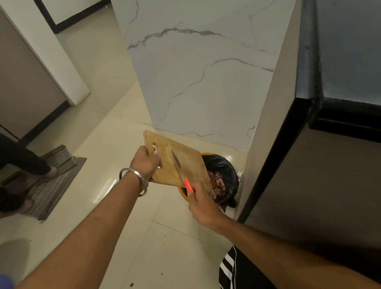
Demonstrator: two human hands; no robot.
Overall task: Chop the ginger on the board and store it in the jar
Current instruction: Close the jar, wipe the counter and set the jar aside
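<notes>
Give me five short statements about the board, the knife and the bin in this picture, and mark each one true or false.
1. The left hand grips the wooden cutting board at its handle hole. True.
2. The board lies flat on the counter. False: it is held tilted above the black-lined orange bin.
3. The right hand holds an orange-handled knife against the board. True.
4. The bin is empty. False: it holds scraps.
5. The bin stands on a striped mat. False: it stands on the tiled floor.
</notes>
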